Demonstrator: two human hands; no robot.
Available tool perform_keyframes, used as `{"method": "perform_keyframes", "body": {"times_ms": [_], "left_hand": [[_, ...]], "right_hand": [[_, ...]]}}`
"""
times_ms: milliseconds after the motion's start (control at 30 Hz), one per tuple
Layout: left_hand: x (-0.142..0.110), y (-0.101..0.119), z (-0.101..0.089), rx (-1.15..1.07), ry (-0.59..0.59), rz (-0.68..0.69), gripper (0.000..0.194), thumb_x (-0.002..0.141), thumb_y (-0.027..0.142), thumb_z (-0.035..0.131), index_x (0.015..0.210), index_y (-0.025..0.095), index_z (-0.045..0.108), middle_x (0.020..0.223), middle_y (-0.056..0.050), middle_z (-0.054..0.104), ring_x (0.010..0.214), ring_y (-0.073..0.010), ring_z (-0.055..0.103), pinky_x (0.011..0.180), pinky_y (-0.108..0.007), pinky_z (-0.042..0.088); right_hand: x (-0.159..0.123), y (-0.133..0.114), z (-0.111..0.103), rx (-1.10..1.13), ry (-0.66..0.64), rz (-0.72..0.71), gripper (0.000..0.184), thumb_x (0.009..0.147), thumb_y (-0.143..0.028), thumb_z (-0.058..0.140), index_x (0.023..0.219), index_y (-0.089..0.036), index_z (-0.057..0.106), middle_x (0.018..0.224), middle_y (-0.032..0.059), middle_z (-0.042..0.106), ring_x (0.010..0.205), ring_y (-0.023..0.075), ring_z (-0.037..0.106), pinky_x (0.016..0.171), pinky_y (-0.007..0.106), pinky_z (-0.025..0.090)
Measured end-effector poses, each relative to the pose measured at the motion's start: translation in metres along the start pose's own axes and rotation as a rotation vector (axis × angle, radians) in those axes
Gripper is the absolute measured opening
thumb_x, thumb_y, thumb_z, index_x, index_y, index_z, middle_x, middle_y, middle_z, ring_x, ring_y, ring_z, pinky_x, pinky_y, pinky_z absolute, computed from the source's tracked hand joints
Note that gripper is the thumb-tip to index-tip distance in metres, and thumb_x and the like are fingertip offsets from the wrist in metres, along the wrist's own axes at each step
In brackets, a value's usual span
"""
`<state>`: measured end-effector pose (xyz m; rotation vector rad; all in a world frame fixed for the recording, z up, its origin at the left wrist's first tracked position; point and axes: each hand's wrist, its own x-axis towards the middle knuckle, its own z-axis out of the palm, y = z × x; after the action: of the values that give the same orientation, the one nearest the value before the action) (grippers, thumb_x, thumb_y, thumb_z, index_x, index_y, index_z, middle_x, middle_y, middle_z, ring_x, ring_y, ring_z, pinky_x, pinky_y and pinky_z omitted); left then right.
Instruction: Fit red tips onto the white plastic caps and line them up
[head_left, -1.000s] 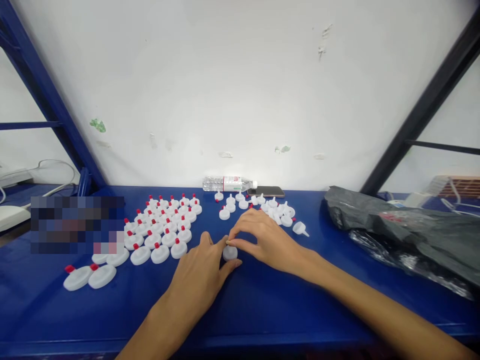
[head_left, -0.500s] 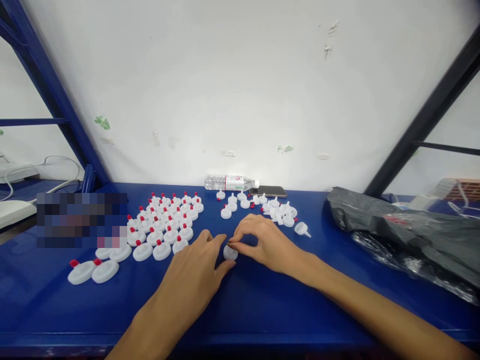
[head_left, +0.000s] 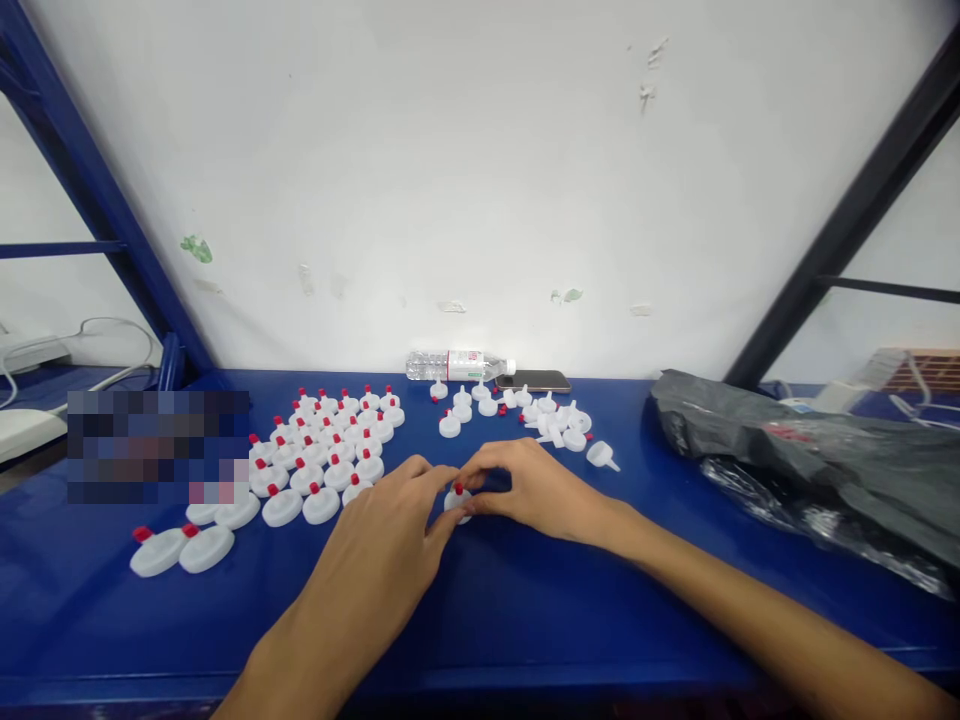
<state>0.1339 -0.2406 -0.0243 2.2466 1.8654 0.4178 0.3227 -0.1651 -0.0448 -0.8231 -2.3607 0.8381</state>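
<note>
The left hand (head_left: pixel 386 520) and right hand (head_left: pixel 536 490), thumbs and forefingers drawn in round it, hold a red-capped white funnel (head_left: pixel 452 504) low in the frame's centre on the blue worktop (head_left: pixel 510 620), similar capped funnels (head_left: pixel 321 507) standing left of centre.

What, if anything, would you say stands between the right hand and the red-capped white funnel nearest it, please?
Nothing visible: the right hand is right beside the funnel, with the left hand close on its other side; exact contact is hard to tell.
</note>
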Motion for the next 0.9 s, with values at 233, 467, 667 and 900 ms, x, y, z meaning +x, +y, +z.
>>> {"method": "perform_keyframes", "body": {"times_ms": [233, 467, 667, 900], "left_hand": [[0.006, -0.001, 0.004, -0.043, 0.055, 0.008, 0.021, 0.094, 0.02, 0.057, 0.109, 0.025, 0.071, 0.102, -0.002, 0.07, 0.086, -0.0211, 0.068, 0.073, -0.032, 0.045], [0.006, 0.0, 0.002, -0.088, 0.038, 0.049, 0.019, 0.093, 0.022, 0.056, 0.091, 0.025, 0.074, 0.089, -0.002, 0.074, 0.082, -0.0205, 0.068, 0.072, -0.03, 0.044], [-0.01, -0.007, -0.016, 0.025, -0.05, -0.009, 0.022, 0.089, 0.019, 0.055, 0.08, 0.026, 0.073, 0.082, -0.001, 0.074, 0.077, -0.0204, 0.068, 0.067, -0.03, 0.04], [-0.038, -0.058, -0.047, 0.245, -0.048, -0.201, 0.018, 0.08, 0.023, 0.061, 0.064, 0.027, 0.069, 0.07, 0.0, 0.073, 0.069, -0.0219, 0.067, 0.061, -0.032, 0.037]], "right_hand": [[-0.001, 0.0, -0.014, 0.38, -0.24, 0.114, 0.029, 0.082, -0.015, 0.074, 0.109, -0.02, 0.067, 0.098, 0.0033, 0.076, 0.092, 0.0187, 0.073, 0.084, 0.031, 0.056], [0.003, 0.009, -0.021, 0.312, -0.157, 0.191, 0.032, 0.077, -0.001, 0.055, 0.103, -0.019, 0.063, 0.09, 0.0017, 0.072, 0.079, 0.0143, 0.069, 0.071, 0.027, 0.054], [0.002, 0.012, -0.017, 0.243, -0.173, 0.154, 0.031, 0.079, -0.004, 0.055, 0.104, -0.019, 0.065, 0.094, 0.0032, 0.073, 0.082, 0.0159, 0.069, 0.071, 0.027, 0.053], [0.0, 0.009, -0.016, 0.194, -0.186, 0.158, 0.027, 0.084, -0.008, 0.057, 0.105, -0.02, 0.067, 0.097, 0.0038, 0.074, 0.082, 0.0159, 0.068, 0.07, 0.027, 0.052]]}}
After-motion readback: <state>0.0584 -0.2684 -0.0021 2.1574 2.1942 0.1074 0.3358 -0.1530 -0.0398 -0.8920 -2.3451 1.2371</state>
